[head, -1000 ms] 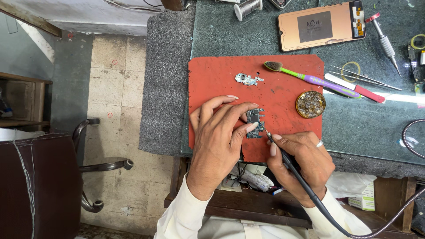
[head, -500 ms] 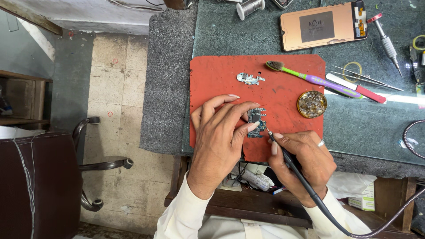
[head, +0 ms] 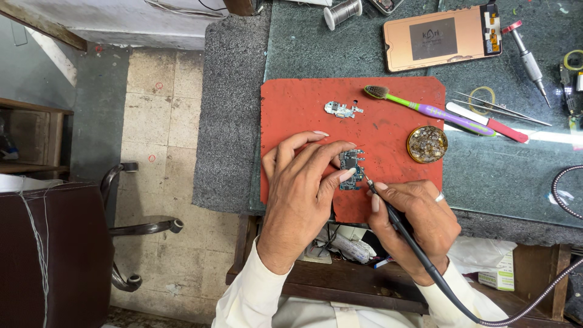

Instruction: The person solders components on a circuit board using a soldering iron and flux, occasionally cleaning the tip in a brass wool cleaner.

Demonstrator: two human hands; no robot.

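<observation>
Circuit board (head: 351, 169) under both hands

sleeves: white, long, cuffed | right hand (head: 419, 222): silver ring | nails: long

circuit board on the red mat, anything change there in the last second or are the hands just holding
Nothing visibly changed. The left hand still pins the small circuit board to the red mat, and the right hand still holds the soldering iron with its tip at the board's edge. The toothbrush and round tin lie where they were.
</observation>
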